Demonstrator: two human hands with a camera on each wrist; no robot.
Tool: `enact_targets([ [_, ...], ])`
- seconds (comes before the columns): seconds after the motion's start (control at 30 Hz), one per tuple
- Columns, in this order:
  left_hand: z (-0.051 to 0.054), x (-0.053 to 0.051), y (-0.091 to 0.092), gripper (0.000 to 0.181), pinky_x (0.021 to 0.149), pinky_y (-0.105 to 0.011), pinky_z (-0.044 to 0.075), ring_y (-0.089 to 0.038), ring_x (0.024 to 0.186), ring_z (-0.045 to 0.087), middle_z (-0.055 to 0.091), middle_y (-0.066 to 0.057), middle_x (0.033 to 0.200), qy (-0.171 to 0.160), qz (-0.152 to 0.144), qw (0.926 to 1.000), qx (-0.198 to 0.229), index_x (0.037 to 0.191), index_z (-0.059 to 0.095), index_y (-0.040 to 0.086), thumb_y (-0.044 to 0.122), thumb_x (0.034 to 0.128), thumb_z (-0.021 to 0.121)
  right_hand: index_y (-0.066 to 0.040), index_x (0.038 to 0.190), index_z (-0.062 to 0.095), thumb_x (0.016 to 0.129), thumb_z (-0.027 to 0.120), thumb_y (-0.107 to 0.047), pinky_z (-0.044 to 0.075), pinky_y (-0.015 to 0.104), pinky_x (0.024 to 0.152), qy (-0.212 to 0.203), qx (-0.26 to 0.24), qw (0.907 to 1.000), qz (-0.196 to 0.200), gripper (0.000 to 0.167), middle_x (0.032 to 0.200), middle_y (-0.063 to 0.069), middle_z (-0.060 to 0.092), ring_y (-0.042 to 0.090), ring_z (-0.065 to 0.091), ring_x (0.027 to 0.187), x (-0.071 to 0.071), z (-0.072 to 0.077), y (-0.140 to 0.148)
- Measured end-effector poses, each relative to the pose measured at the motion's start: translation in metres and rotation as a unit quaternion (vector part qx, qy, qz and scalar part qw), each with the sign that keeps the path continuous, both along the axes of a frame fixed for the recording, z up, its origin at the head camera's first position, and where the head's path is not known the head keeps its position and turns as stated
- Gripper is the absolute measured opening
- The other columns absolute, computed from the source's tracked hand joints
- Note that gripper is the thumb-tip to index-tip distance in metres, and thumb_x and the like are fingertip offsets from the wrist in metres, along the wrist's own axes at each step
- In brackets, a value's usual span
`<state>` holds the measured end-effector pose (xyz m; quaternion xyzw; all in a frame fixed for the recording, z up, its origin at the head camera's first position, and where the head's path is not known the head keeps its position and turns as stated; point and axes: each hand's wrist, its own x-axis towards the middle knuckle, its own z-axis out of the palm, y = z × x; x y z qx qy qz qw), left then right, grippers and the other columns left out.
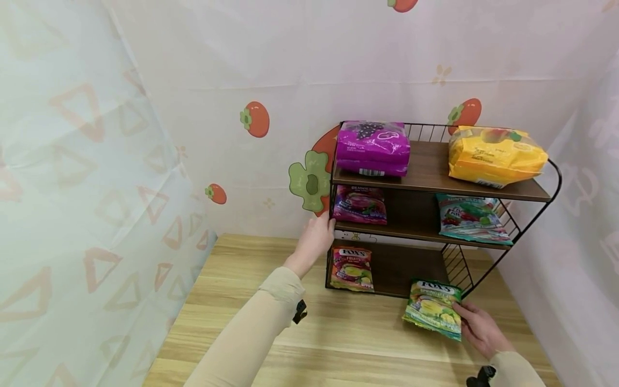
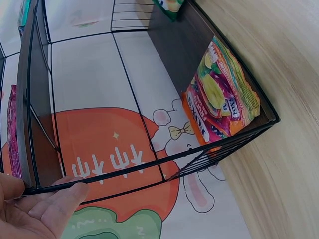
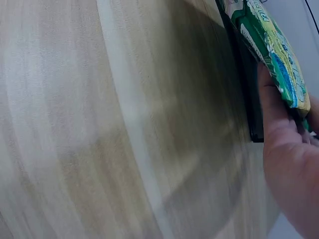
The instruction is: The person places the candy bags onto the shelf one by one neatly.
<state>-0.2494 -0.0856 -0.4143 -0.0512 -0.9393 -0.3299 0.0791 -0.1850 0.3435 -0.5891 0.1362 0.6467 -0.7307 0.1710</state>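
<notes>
My left hand [image 1: 313,240] grips the left side of a black wire rack with dark brown shelves [image 1: 403,210], around the height of the middle shelf. In the left wrist view, its thumb and fingers lie around the black frame [image 2: 124,174]. A green Fox's candy bag [image 1: 433,309] is pinched by its right edge in my right hand [image 1: 481,327]. That bag is tilted at the front right of the bottom shelf. An orange-red Fox's Fruits bag [image 1: 353,269] stands at the left end of the same shelf.
On the top shelf lie a purple grape bag [image 1: 372,148] and a yellow bag [image 1: 495,156]. The middle shelf holds a berry candy bag [image 1: 360,205] at left and a teal mint bag [image 1: 471,219] at right. Under the rack is a light wooden table [image 1: 338,344]; patterned cloth walls [image 1: 203,134] surround it.
</notes>
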Motion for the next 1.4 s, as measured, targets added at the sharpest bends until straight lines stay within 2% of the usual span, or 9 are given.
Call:
enact_targets([
  [0.13,0.001,0.001,0.0,0.04,0.099,-0.055,0.052,-0.043,0.118,0.064,0.065,-0.025,0.13,-0.002,-0.003,1.0,0.002,0.143,0.053,0.002,0.023,0.1104,0.044,-0.003,0.129,0.041,0.109,0.051,-0.026,0.039,0.019,0.051,-0.02,0.045,0.9988,-0.002,0.032,0.08,-0.006,0.046,0.001,0.039,0.058,-0.002,0.002,0.0],
  [0.3,0.001,0.001,0.001,0.038,0.095,-0.054,0.054,-0.043,0.114,0.066,0.068,-0.026,0.122,-0.002,-0.003,1.0,0.0,0.137,0.057,0.0,0.023,0.1105,0.044,-0.005,0.115,0.052,0.109,0.051,-0.025,0.041,0.02,0.052,-0.031,0.064,0.9974,-0.012,0.021,0.074,-0.006,0.049,0.003,0.042,0.057,-0.003,0.001,-0.001],
  [0.5,0.001,0.001,0.001,0.04,0.098,-0.055,0.052,-0.043,0.118,0.064,0.066,-0.025,0.127,-0.018,0.002,0.9998,0.008,0.141,0.055,0.002,0.025,0.111,0.042,-0.006,0.103,0.047,0.11,0.046,-0.02,0.038,0.021,0.054,-0.029,0.055,0.9981,0.004,0.016,0.076,-0.004,0.048,0.005,0.042,0.061,-0.004,-0.003,-0.003],
  [0.73,0.0,0.001,0.001,0.039,0.1,-0.055,0.051,-0.043,0.116,0.065,0.068,-0.023,0.125,-0.013,0.0,0.9999,0.005,0.14,0.057,0.003,0.026,0.1113,0.041,-0.008,0.095,0.043,0.112,0.039,-0.018,0.036,0.021,0.051,-0.022,0.094,0.995,0.025,0.02,0.073,-0.004,0.041,0.006,0.039,0.059,-0.004,-0.006,-0.004],
  [0.93,0.0,0.001,0.001,0.04,0.102,-0.054,0.05,-0.043,0.117,0.065,0.068,-0.023,0.128,-0.011,-0.004,0.9999,0.006,0.14,0.056,0.002,0.026,0.1112,0.042,-0.005,0.105,0.043,0.113,0.034,-0.018,0.036,0.02,0.049,-0.02,0.089,0.9951,0.038,0.018,0.073,-0.003,0.045,0.006,0.041,0.058,-0.004,-0.008,-0.002],
  [1.0,0.0,0.001,0.001,0.039,0.102,-0.054,0.05,-0.043,0.117,0.065,0.068,-0.023,0.127,-0.011,-0.005,0.9999,0.008,0.14,0.056,0.003,0.026,0.1113,0.042,-0.002,0.111,0.044,0.113,0.035,-0.017,0.043,0.02,0.051,-0.02,0.071,0.9969,0.03,0.018,0.076,-0.001,0.05,0.005,0.044,0.059,-0.003,-0.007,-0.002],
  [1.1,0.0,0.001,0.001,0.039,0.101,-0.055,0.051,-0.043,0.118,0.064,0.069,-0.023,0.125,-0.012,-0.005,0.9998,0.012,0.138,0.057,0.003,0.026,0.1114,0.041,0.005,0.129,0.041,0.112,0.036,-0.016,0.055,0.024,0.063,-0.022,0.03,0.9992,0.015,0.027,0.084,0.001,0.061,0.004,0.055,0.066,0.0,-0.006,-0.001],
  [1.23,-0.001,0.001,0.0,0.039,0.1,-0.054,0.052,-0.043,0.117,0.065,0.068,-0.024,0.124,-0.011,-0.007,0.9998,0.013,0.138,0.057,0.002,0.025,0.1114,0.041,0.01,0.153,0.02,0.112,0.039,-0.018,0.06,0.031,0.081,-0.029,-0.02,0.9994,-0.008,0.053,0.095,0.001,0.068,0.006,0.065,0.083,0.002,-0.006,0.003],
  [1.4,-0.001,0.002,-0.001,0.035,0.096,-0.055,0.053,-0.042,0.113,0.067,0.071,-0.022,0.116,-0.005,-0.013,0.9997,0.022,0.13,0.06,0.001,0.024,0.1114,0.041,0.009,0.158,-0.008,0.111,0.042,-0.015,0.056,0.033,0.095,-0.031,-0.057,0.9978,-0.009,0.073,0.104,-0.001,0.066,0.007,0.067,0.098,0.005,-0.007,0.003],
])
